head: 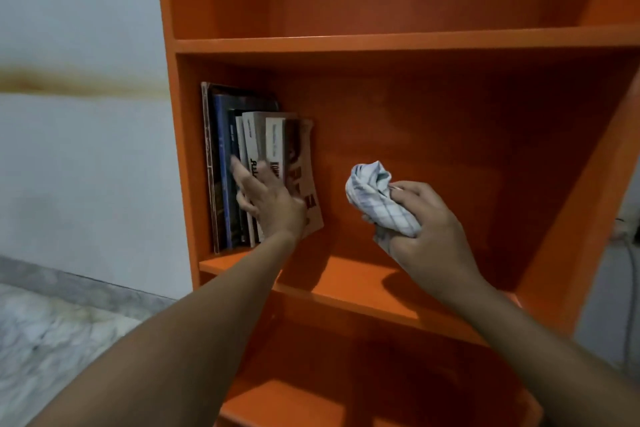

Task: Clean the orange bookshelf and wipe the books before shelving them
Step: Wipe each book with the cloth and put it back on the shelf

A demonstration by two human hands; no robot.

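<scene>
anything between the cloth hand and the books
Nothing visible: only bare orange shelf board lies between the crumpled blue-checked white cloth in the right hand and the row of books; the left hand touches them.

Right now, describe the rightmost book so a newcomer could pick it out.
Find the orange bookshelf; on the middle shelf in view, books stand against its left wall. The rightmost book ends that row, partly behind the left hand. It alone shows its cover: tan with dark block lettering.
</scene>
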